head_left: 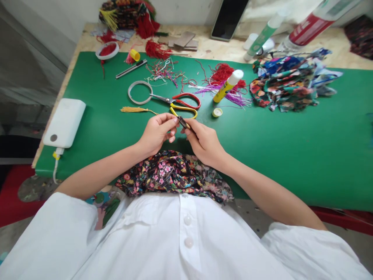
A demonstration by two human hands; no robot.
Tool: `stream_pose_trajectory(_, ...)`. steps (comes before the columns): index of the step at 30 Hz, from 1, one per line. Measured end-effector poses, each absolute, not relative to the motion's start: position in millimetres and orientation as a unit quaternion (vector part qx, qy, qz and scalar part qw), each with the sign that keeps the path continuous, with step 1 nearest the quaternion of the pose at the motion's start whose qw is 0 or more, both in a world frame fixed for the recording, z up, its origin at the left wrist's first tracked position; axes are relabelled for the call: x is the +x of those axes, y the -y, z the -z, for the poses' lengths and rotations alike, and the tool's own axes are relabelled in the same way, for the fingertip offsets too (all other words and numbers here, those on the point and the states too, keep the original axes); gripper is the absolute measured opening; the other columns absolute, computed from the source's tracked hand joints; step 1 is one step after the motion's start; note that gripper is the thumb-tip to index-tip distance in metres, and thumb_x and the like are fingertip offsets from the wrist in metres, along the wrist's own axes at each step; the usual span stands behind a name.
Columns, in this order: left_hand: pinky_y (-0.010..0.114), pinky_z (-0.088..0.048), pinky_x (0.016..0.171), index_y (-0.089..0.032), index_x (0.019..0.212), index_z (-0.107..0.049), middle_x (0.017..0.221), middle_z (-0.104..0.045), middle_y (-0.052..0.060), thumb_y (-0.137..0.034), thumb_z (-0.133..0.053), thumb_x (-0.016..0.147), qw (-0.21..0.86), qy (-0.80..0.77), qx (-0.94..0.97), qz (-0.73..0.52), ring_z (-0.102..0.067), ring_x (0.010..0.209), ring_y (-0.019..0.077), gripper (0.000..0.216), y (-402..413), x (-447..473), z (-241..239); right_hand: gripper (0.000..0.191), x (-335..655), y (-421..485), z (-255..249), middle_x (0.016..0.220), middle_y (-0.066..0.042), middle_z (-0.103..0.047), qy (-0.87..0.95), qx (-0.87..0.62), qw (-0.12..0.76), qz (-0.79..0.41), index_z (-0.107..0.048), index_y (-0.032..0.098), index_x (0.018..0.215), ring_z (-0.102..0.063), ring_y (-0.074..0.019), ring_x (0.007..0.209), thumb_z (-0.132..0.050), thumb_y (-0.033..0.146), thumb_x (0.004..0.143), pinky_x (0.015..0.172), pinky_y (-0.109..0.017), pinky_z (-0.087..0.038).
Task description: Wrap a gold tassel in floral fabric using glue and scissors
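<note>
My left hand (158, 131) and my right hand (204, 142) meet over the green mat (291, 147), fingertips pinched together. Between them sits a small dark folded piece (183, 122), gripped by my right fingers and touched by my left. A dark floral fabric (175, 175) lies bunched under my wrists at the near mat edge. Just beyond my fingers lie red and yellow scissors (182, 104) and a gold tassel (135, 110).
A yellow glue stick (227, 86) with its cap (217, 112) off lies near red threads (221, 74). A heap of patterned fabric pieces (288, 81) sits right. A white power bank (64, 122) rests left. A metal ring (140, 92) and a pen (131, 69) lie farther back.
</note>
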State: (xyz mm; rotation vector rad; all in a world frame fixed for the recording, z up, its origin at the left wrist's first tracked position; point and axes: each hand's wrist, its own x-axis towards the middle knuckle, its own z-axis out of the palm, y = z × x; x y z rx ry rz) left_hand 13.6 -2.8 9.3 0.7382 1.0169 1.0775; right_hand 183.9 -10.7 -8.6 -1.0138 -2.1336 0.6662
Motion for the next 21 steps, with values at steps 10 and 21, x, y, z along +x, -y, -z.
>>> stream_pose_trajectory(10,0.012,-0.033,0.034,-0.016,0.072,-0.059,0.056,-0.053,-0.006,-0.023,-0.076,0.070,0.678,-0.459,0.333,-0.468,-0.044,0.042,0.0026,0.019,3,13,-7,0.022,182,11,4,0.083,-0.002,-0.068,0.746,-0.412,0.353,-0.387,-0.061,0.018,0.106,-0.061,-0.0131,0.068,-0.041,0.028,0.102,0.067,-0.026,-0.049)
stream_pose_trajectory(21,0.014,-0.035,0.034,-0.018,0.070,-0.058,0.057,-0.055,-0.006,-0.025,-0.077,0.068,0.656,-0.451,0.399,-0.456,-0.042,0.041,0.0026,0.021,6,14,-6,0.040,188,1,3,0.088,-0.005,-0.071,0.594,-0.403,0.414,-0.559,-0.059,0.023,0.100,-0.062,-0.0170,0.065,-0.054,0.062,0.094,0.057,-0.031,-0.055)
